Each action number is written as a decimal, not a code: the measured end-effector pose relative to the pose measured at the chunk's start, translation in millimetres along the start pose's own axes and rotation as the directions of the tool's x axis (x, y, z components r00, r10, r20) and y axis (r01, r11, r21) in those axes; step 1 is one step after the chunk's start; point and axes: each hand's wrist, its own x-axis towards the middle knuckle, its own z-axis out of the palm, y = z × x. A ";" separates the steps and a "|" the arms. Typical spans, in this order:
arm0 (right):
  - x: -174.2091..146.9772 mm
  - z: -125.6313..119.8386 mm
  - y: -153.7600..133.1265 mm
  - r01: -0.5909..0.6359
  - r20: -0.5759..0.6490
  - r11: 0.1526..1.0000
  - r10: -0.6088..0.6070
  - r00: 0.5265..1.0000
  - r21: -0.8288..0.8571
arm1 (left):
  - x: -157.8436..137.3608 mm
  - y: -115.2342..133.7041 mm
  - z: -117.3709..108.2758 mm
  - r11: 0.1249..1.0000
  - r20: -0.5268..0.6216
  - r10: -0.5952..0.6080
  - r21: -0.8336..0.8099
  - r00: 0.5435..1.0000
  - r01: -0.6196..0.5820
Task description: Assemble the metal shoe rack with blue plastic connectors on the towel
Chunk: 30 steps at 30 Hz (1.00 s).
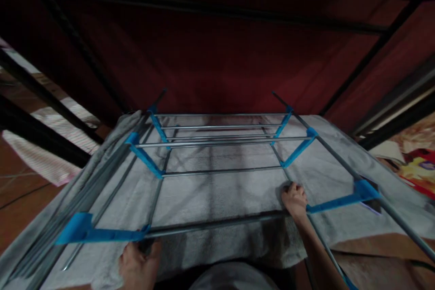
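Observing by head view, I log the rack [222, 171] lying on the grey blanket [224, 199]; long axis along its side rails [338, 157], pointing away toward the red panel [217, 68]. Right hand [295, 199] closed around its right-side tubing; left hand [139, 265] curled at near-left corner, grip: cannot tell.

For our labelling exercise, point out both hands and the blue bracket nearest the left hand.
Left hand [137, 269], head view: its back.
Right hand [295, 200], head view: its back.
Blue bracket [105, 235], head view: its long arm.

left hand [138, 266] bare | right forearm [315, 240] bare | garment [234, 280] greyish, probably
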 end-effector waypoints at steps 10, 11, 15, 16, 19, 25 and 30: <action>-5.0 36.1 -42.5 0.546 -0.388 0.800 -0.434 0.813 0.250 | -49.1 7.5 -19.0 0.982 -0.132 0.102 -0.143 0.986 -0.121; -7.6 36.9 -57.7 0.632 -0.406 0.727 -0.510 0.758 0.268 | -53.6 11.3 -21.6 0.975 -0.170 0.143 -0.147 0.975 -0.168; -18.4 43.4 -119.8 0.818 -0.411 0.490 -0.707 0.576 0.302 | -44.7 49.6 -21.0 0.937 -0.175 0.188 -0.262 0.967 -0.229; -21.3 45.6 -133.9 0.834 -0.392 0.460 -0.738 0.550 0.304 | -35.8 63.3 -17.3 0.929 -0.164 0.163 -0.306 0.973 -0.208; -31.3 50.2 -169.8 0.849 -0.264 0.437 -0.817 0.513 0.297 | -2.0 105.6 1.3 0.910 -0.089 0.067 -0.403 0.994 -0.098; -49.5 50.8 -209.9 0.855 -0.016 0.449 -0.883 0.469 0.261 | 59.6 155.6 45.6 0.894 -0.028 -0.060 -0.447 0.998 0.041; -48.5 51.7 -220.2 0.850 0.033 0.463 -0.882 0.470 0.251 | 105.3 145.5 68.3 0.935 -0.033 -0.188 -0.312 0.982 0.169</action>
